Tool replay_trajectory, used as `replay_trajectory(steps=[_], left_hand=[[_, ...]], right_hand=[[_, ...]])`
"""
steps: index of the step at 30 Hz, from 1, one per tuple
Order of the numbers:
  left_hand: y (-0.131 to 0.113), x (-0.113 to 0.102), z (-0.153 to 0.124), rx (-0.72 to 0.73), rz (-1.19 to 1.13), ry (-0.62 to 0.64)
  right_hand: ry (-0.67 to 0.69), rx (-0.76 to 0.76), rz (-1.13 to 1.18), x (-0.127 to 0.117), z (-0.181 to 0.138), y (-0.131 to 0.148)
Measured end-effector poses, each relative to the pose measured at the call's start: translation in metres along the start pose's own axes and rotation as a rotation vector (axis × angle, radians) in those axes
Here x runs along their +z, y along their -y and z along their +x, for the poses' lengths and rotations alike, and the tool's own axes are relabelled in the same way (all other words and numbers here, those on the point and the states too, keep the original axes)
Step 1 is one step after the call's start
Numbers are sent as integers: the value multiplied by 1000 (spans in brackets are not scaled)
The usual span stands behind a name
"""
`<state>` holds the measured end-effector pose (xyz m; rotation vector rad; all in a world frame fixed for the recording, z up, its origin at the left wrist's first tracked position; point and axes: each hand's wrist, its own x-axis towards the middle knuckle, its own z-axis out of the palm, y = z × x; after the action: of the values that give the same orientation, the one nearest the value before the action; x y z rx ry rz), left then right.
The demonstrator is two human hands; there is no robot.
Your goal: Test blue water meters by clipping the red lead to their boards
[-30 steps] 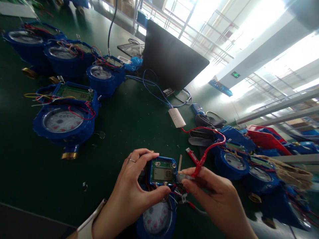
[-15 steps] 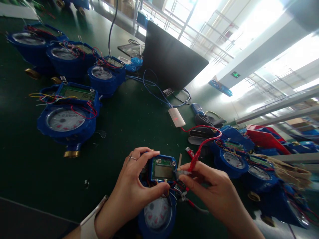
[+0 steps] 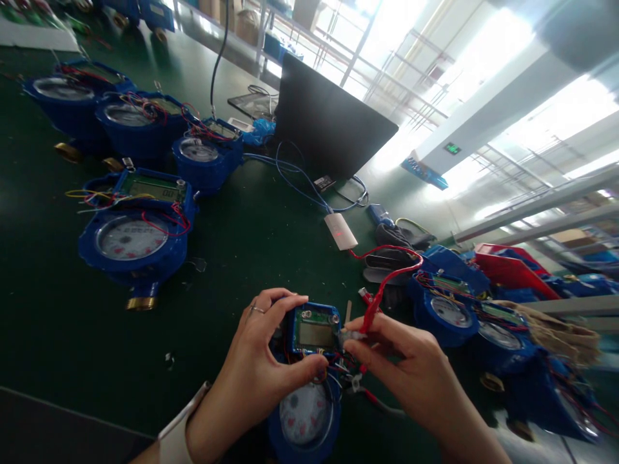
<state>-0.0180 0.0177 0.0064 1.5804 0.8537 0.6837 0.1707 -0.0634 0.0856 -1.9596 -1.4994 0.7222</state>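
My left hand point(image 3: 258, 367) grips the blue display module point(image 3: 313, 332) of a blue water meter point(image 3: 304, 419) between thumb and fingers; the module's small screen looks blank. My right hand point(image 3: 411, 377) pinches a small pale connector point(image 3: 352, 335) on a red cable point(image 3: 387, 283) against the module's right edge. The red cable runs up to a white adapter point(image 3: 341, 231) with a red light. Loose thin wires hang between the module and the meter's dial below.
Several blue water meters point(image 3: 133, 238) with loose wires lie at the left, and more point(image 3: 452, 309) at the right. A black laptop back point(image 3: 333, 125) stands behind, with blue cables point(image 3: 294, 174). A red tray point(image 3: 507, 267) and a red pen-like tool point(image 3: 366, 298) are at the right.
The module's screen showed digits one second ago and now looks blank. The white adapter now shows a red light. Both hands stay on the module; the view shifted slightly.
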Motion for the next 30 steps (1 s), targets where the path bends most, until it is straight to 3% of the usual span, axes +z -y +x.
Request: replay_trajectory(steps=[30], left_hand=[[0, -2, 0, 9, -6, 2]], right_hand=[[21, 4, 9, 2, 0, -3]])
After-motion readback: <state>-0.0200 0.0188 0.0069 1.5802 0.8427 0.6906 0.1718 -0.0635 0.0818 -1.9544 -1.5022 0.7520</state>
